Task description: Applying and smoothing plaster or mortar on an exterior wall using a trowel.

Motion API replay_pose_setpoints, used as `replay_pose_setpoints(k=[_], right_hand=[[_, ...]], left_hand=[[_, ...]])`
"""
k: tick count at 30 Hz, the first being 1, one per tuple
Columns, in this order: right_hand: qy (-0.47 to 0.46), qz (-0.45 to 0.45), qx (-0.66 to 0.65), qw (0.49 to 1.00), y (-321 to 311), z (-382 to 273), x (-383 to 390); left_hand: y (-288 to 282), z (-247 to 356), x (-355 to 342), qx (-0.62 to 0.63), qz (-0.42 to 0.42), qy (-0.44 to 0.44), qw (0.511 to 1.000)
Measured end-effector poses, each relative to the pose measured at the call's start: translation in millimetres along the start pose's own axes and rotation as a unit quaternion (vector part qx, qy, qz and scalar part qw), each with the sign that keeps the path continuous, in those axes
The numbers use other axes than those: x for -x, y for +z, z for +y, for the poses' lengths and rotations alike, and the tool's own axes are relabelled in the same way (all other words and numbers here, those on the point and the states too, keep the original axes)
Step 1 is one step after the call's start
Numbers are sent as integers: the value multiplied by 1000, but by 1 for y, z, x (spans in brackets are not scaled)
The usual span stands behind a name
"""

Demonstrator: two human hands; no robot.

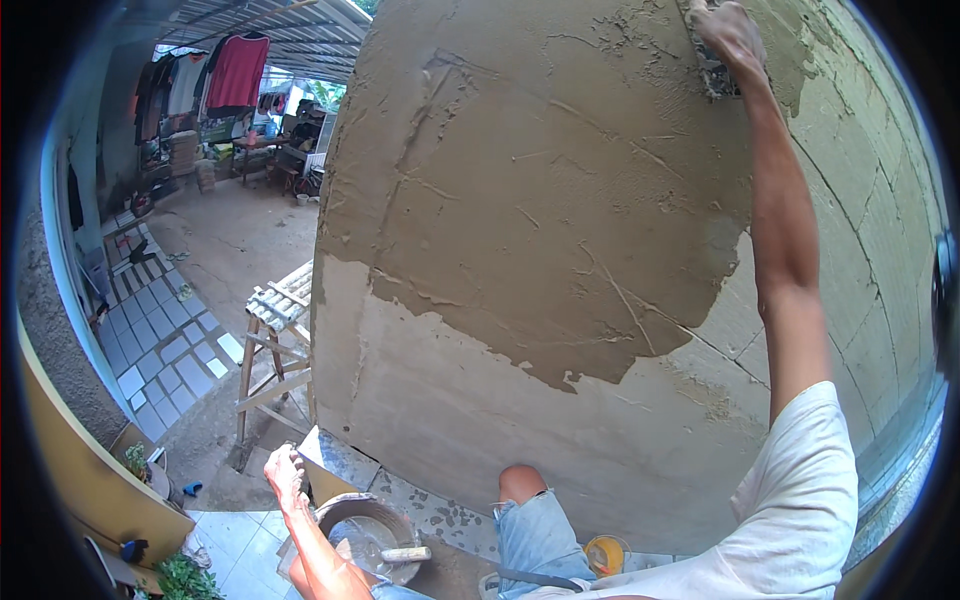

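Note:
My right arm stretches up to the wall's upper right, where my right hand is closed round a plastering trowel laid against the wet surface. Brown wet plaster coats much of the wall, with ridges and scrape marks in it; its lower edge is ragged. Low on the left, my left hand is held with curled fingers; what they may hold cannot be made out. Below and beside that hand stands a round bucket, and a tool with a pale handle lies across it.
A wooden trestle topped with poles stands left of the wall's edge. By my knee is a small yellow pail. Bare grey blocks show at the right. Potted plants sit at lower left; clothes hang farther back.

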State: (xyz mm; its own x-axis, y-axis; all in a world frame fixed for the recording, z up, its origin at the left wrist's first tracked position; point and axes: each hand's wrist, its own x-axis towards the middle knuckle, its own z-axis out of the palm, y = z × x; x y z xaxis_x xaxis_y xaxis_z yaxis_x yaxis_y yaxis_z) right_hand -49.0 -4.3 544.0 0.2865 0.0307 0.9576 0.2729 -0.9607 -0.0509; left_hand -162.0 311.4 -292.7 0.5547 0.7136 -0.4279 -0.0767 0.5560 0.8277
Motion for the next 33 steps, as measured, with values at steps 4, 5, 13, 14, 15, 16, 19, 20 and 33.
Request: replay_pose_setpoints(k=[4, 5, 13, 14, 15, 16, 19, 20, 33], right_hand=[[-148, -95, 31, 984, 44, 43, 29], [-160, -143, 39, 976, 53, 18, 76], [-277, -98, 98, 951, 88, -19, 119], [-264, -64, 105, 957, 85, -12, 102], [-250, -30, 112, 961, 78, -1, 84], [-219, -51, 111, 968, 65, 5, 71], [-96, -62, 74, 991, 13, 14, 57], [-93, -30, 108, 989, 11, 43, 33], [-248, -39, 77, 965, 39, 108, 35]], left_hand=[[-16, 1, -4, -16, 8, 9, 1000], [-21, 2, -3, -11, 2, 12, 1000], [-14, 4, 9, -7, 23, -6, 1000], [-7, 6, 14, -10, 17, -7, 1000], [-3, 6, 20, -12, 6, -4, 1000], [0, 10, 23, -13, 1, 2, 1000], [-12, 6, 20, -10, 31, 6, 999], [-8, 7, 19, -17, 40, 2, 999], [-10, 6, 11, -39, 19, -4, 999]])
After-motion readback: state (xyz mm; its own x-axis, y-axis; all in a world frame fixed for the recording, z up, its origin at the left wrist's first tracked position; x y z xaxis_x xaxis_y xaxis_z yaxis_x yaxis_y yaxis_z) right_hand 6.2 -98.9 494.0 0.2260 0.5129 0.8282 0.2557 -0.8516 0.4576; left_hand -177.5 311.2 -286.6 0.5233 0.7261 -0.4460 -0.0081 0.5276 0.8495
